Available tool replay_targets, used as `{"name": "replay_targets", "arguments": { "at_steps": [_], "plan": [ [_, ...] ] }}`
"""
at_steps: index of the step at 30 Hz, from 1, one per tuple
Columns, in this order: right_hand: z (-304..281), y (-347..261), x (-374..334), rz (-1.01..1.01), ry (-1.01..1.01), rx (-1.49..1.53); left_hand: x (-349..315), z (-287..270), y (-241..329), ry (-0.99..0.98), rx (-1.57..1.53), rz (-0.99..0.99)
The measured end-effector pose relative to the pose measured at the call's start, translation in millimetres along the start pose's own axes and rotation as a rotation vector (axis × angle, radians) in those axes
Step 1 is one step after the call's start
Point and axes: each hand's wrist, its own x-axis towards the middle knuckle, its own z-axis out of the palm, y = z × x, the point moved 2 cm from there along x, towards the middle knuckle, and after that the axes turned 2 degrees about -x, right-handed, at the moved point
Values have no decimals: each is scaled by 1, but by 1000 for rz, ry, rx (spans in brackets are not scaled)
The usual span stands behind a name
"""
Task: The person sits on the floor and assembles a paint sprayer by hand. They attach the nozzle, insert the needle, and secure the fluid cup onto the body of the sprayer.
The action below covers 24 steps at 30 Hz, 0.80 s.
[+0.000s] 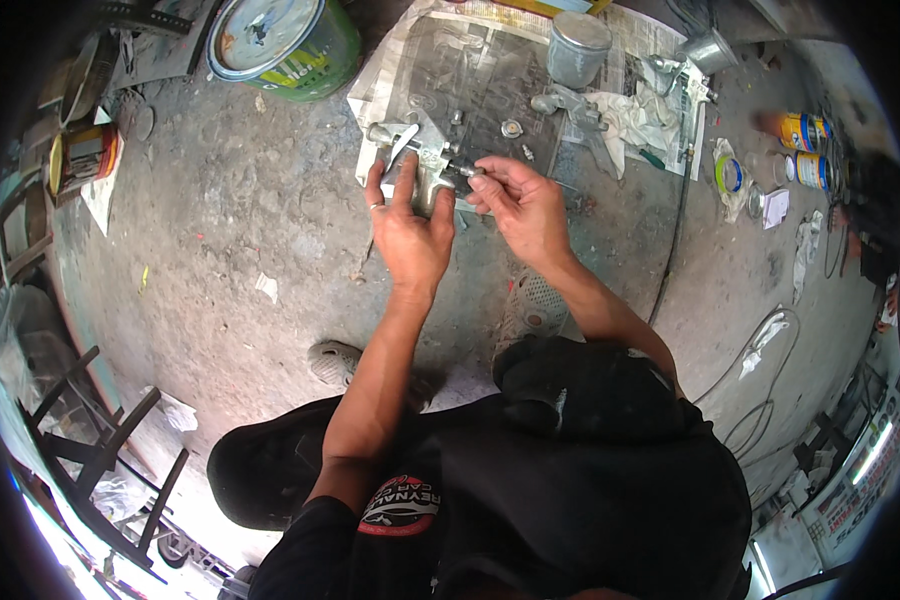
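Note:
Over the near edge of the newspaper, my left hand steadies a silver metal spray gun, its fingers spread around the body. The palm side and the thumb's grip are hidden. My right hand pinches a small dark metal fitting between thumb and fingertips, at the gun's right end. Whether the fitting is still joined to the gun, I cannot tell. Just beyond lie a small round metal cap and several tiny parts. A second grey metal spray gun rests farther right on the paper.
Newspaper sheets cover the concrete floor ahead. A grey metal can stands on them beside a crumpled white cloth. Farther left is a large green paint bucket. A dark hose runs along the right; small paint cans stand beyond.

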Motion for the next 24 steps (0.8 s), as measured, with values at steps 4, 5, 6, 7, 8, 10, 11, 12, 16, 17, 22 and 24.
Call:
{"name": "replay_targets", "arguments": {
  "at_steps": [4, 5, 6, 7, 8, 10, 11, 12, 16, 17, 22, 24],
  "plan": [
    [2, 13, 2, -108, 19, 93, 1, -1, 0, -6, 51, 47],
    [1, 16, 2, -138, 40, 60, 1, -2, 1, -5, 46, 38],
    [2, 16, 3, -168, 60, 28, 1, -3, 4, -2, 40, 29],
    [2, 14, 2, -200, 78, -41, 1, -3, 6, 0, 35, 20],
    [2, 11, 0, -231, 97, -109, 1, -3, 6, 15, 49, 40],
    [4, 5, -1, -285, 126, -222, 0, -3, 6, 49, 86, 79],
    [4, 3, 0, -308, 138, -270, 0, -4, 6, 44, 90, 77],
    [3, 0, 0, -331, 151, -321, 0, -5, 6, 38, 90, 75],
    [2, -11, -2, -476, 130, -440, 5, -8, 9, -23, 122, 73],
    [4, -7, -2, -469, 128, -423, 6, -9, 11, -19, 132, 63],
    [7, -4, -2, -443, 130, -347, 7, -12, 11, 8, 215, 74],
    [8, -6, -2, -469, 125, -357, 8, -10, 12, 22, 174, 49]
  ]
}}
